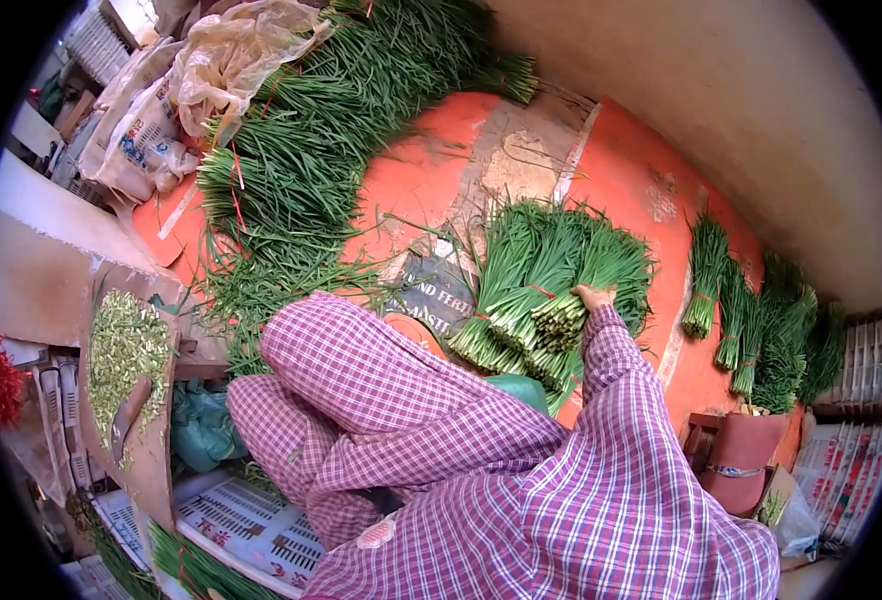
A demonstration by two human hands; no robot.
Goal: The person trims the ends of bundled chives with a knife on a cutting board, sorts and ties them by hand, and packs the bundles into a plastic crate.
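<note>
My right hand (595,297) is closed around the side of a bundle of green stalks (601,262), near its cut pale ends. That bundle lies on top of a pile of similar bundles (516,320), some tied with red bands, on the orange floor covering (651,190). The pile is just beyond my bent knee in checked cloth. My left hand does not show in the head view.
A large heap of green stalks (311,150) lies at the upper left beside plastic bags (231,60). More bundles (706,275) stand along the right wall. At the left, a knife (131,415) rests on a board (156,490) with chopped pieces.
</note>
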